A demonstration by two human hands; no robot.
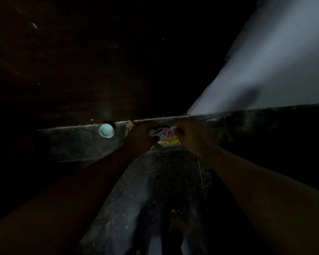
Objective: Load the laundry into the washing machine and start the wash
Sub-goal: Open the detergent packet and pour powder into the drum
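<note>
Here, in near darkness, your left hand (140, 133) and right hand (191, 134) both pinch a small red-and-yellow printed sachet (168, 139) against a dark stone ledge (247, 117), near a pale green round plastic cup (106, 131). No washing machine or laundry shows, so loading and starting likely remain.

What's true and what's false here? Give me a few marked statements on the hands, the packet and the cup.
1. Both the left hand and the right hand hold the colourful packet. True.
2. The pale green cup sits to the right of both hands. False: it is to the left of the left hand, at the dark ledge.
3. The cup touches the left hand. False: a gap of ledge lies between them.
4. The packet bears red and yellow print. True.
</note>
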